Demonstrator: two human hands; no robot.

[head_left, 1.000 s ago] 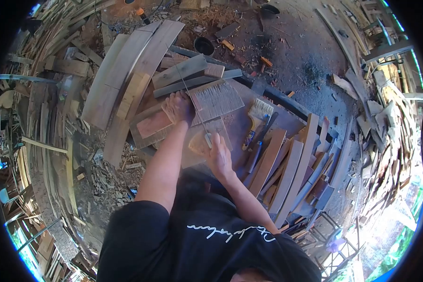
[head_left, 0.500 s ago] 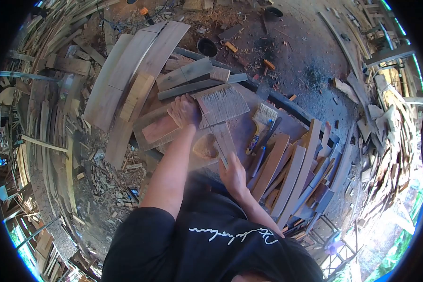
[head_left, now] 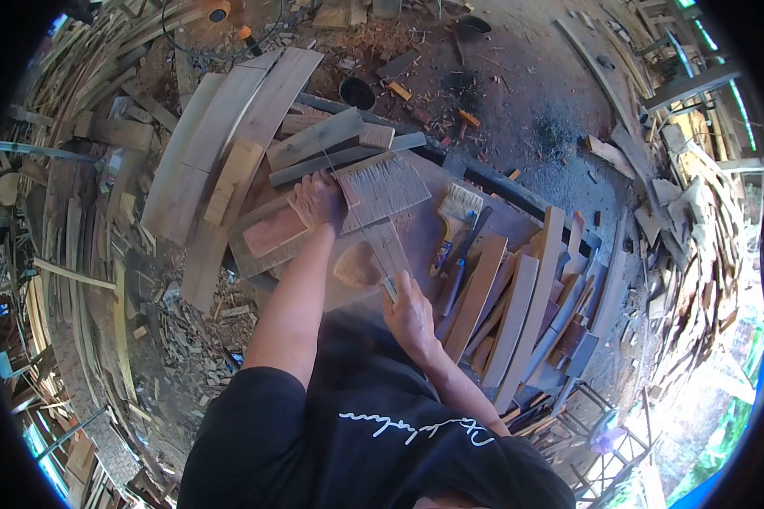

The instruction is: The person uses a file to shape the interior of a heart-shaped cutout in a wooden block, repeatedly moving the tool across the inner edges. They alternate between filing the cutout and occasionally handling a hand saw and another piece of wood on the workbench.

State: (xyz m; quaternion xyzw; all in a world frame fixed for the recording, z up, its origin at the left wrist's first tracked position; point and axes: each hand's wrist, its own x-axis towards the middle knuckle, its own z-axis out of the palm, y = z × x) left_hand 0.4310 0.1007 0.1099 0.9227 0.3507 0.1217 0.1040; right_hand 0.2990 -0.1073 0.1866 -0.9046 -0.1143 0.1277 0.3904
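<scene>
My left hand (head_left: 319,202) presses on a wide, rough-faced wooden board (head_left: 387,188), beside a reddish wood piece (head_left: 273,233). Its fingers are bent over the wood near a thin blade. My right hand (head_left: 409,310) is closed round the handle end of a thin, long saw-like tool (head_left: 369,239), whose blade runs diagonally up past my left fingertips. Under the tool lies a narrow board (head_left: 385,246). A pale, rounded patch of sawdust or wood (head_left: 357,266) shows just left of it.
A wide brush (head_left: 458,212) and a dark-handled tool (head_left: 452,287) lie right of the boards. Several wooden strips (head_left: 514,321) stand further right. Long planks (head_left: 255,110) lie at the upper left, and a black bowl (head_left: 357,92) sits beyond the work surface.
My right hand has pulled back toward my body, then moved slightly forward again with the tool. My left hand stays on the board. The whole view has shifted slightly.
</scene>
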